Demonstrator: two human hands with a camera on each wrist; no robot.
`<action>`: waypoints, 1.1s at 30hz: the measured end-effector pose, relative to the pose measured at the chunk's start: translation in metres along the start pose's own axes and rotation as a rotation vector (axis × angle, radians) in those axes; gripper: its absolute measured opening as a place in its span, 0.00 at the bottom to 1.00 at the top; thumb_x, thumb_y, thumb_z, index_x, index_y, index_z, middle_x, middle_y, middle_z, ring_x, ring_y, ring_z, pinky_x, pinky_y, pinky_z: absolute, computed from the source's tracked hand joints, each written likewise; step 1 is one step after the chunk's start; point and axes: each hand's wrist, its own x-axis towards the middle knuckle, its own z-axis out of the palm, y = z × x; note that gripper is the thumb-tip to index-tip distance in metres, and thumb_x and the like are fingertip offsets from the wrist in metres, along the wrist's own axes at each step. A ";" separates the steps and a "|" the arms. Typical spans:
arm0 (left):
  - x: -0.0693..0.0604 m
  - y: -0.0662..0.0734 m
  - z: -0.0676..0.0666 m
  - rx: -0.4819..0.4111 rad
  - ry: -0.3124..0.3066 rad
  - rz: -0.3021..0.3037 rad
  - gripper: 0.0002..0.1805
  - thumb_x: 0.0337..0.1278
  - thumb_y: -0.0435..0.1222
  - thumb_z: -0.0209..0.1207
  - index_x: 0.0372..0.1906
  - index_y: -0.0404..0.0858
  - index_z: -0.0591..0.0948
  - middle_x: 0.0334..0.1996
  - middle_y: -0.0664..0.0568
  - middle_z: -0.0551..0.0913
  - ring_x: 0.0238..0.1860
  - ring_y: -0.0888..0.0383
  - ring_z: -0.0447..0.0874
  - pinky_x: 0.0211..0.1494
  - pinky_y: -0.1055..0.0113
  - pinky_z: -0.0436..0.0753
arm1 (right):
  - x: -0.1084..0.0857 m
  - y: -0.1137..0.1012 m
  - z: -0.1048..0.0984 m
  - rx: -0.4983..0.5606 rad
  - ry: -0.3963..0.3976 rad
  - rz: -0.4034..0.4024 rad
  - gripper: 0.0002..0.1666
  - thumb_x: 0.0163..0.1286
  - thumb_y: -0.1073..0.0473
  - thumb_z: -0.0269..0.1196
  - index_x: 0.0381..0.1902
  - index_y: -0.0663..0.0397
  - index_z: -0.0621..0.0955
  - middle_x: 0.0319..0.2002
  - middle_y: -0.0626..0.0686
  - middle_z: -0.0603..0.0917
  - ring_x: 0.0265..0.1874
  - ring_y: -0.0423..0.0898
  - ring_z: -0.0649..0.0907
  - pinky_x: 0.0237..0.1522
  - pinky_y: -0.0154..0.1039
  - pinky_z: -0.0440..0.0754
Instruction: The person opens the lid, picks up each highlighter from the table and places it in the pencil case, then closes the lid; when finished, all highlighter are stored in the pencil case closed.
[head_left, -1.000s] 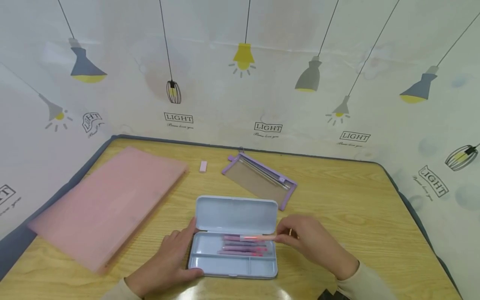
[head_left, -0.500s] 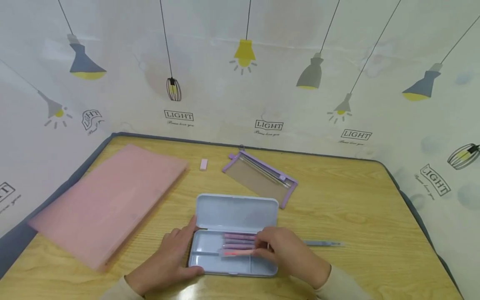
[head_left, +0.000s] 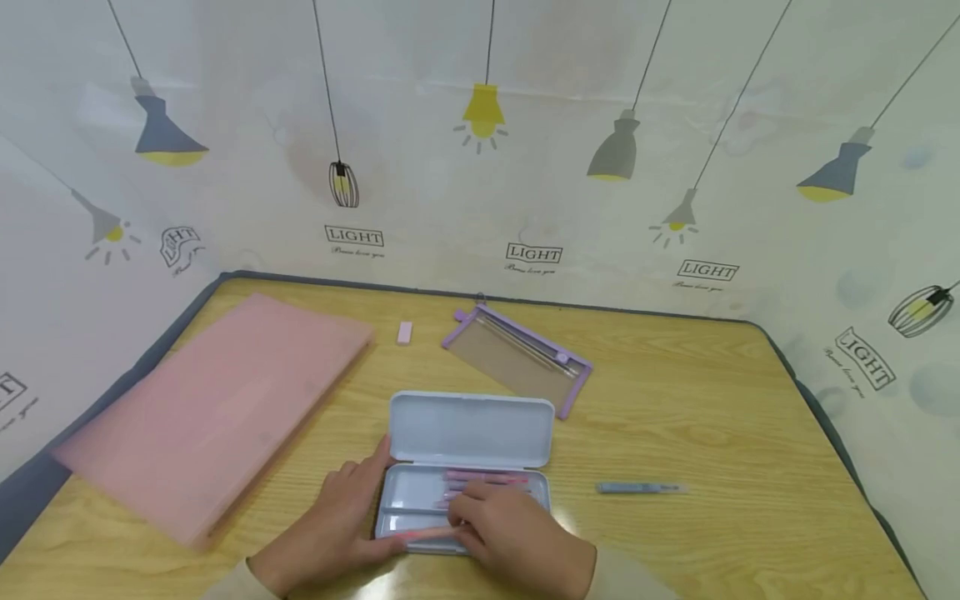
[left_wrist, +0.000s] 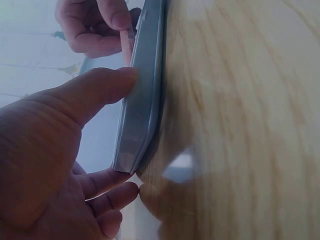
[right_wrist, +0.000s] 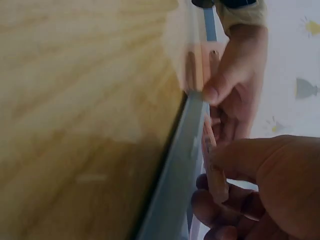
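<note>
A light-blue pencil case (head_left: 471, 429) lies with its lid raised, in the middle of the table's near side. My left hand (head_left: 330, 517) holds its left end, thumb against the front wall and fingers by the left side. Between thumb and fingers, my right hand (head_left: 517, 529) pinches a peach-coloured pen (head_left: 427, 532) over the front compartment; the right wrist view shows this pen (right_wrist: 215, 175) close to the case's front wall. Several pinkish-purple pens (head_left: 480, 477) lie in the back compartment, partly covered by the right hand.
Right of the case a grey-blue pen (head_left: 637, 487) lies on the wooden table (head_left: 712, 400). Behind the case are a clear zip pouch (head_left: 510, 358) with purple edging and a small pale-pink eraser (head_left: 405, 333). A large pink folder (head_left: 225, 408) takes up the left side.
The right hand has carried the peach pen from the back compartment towards the front-left one. The grey-blue pen, earlier hidden by that hand, now shows fully. The left hand stays on the case.
</note>
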 end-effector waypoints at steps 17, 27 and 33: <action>0.001 0.001 -0.001 -0.007 0.003 0.012 0.63 0.41 0.54 0.73 0.76 0.30 0.51 0.53 0.54 0.78 0.43 0.61 0.67 0.50 0.58 0.67 | -0.007 -0.005 0.011 -0.210 0.072 -0.141 0.03 0.61 0.57 0.63 0.28 0.41 0.83 0.28 0.41 0.73 0.28 0.35 0.69 0.36 0.30 0.71; -0.001 0.000 0.000 -0.016 -0.005 0.018 0.65 0.41 0.55 0.73 0.76 0.30 0.49 0.53 0.53 0.77 0.44 0.61 0.67 0.49 0.60 0.66 | -0.018 0.000 -0.014 0.011 0.012 -0.016 0.07 0.71 0.54 0.61 0.41 0.44 0.86 0.38 0.40 0.81 0.39 0.34 0.79 0.45 0.32 0.79; 0.000 0.000 -0.001 -0.013 0.008 0.026 0.63 0.42 0.55 0.72 0.76 0.30 0.50 0.56 0.53 0.77 0.44 0.61 0.66 0.50 0.60 0.65 | -0.038 0.023 -0.050 0.107 0.039 0.166 0.09 0.69 0.56 0.64 0.45 0.48 0.86 0.36 0.40 0.82 0.37 0.35 0.81 0.38 0.32 0.80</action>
